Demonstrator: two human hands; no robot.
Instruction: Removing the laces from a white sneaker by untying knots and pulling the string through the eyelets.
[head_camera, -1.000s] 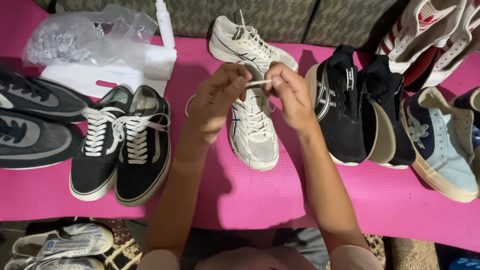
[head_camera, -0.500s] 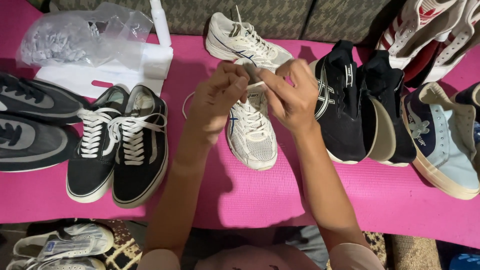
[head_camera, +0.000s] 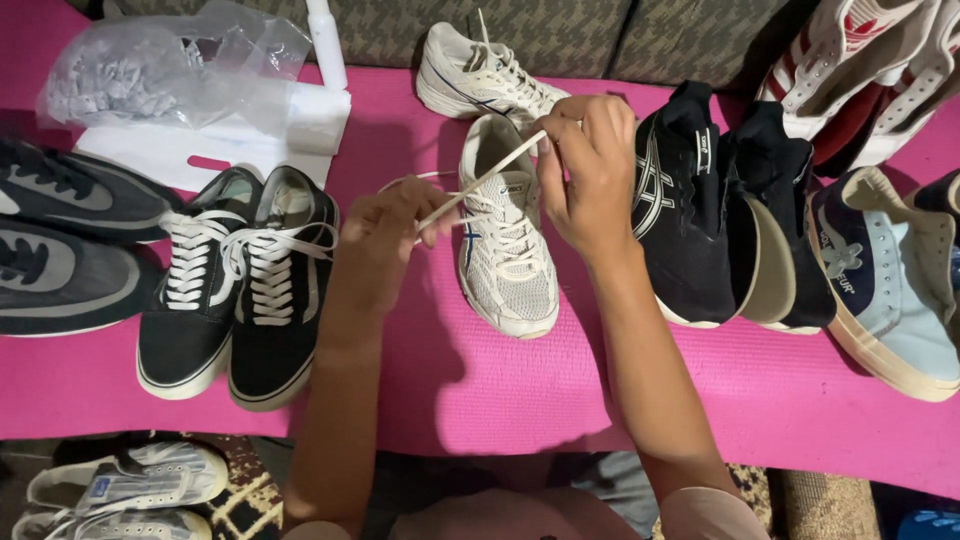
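Note:
A white running shoe (head_camera: 505, 255) lies on the pink mat (head_camera: 500, 390) at the centre, toe toward me. Its white shoelace (head_camera: 480, 182) is stretched taut between both hands, above the shoe's tongue. My left hand (head_camera: 385, 240) pinches the lace's lower end, left of the shoe. My right hand (head_camera: 590, 170) pinches the upper end, above the shoe's right side. The matching white shoe (head_camera: 480, 75) lies behind, at the mat's far edge.
A pair of black sneakers with white laces (head_camera: 240, 280) sits to the left, dark grey shoes (head_camera: 60, 240) beyond them. Black shoes (head_camera: 720, 220) and a pale blue sneaker (head_camera: 890, 280) lie on the right. A clear plastic bag (head_camera: 150, 70), white bottle (head_camera: 325, 40) and white sheet are at back left.
The hands were close together over the shoe. They have pulled apart, the left hand down and left, the right up and right, stretching the lace taut.

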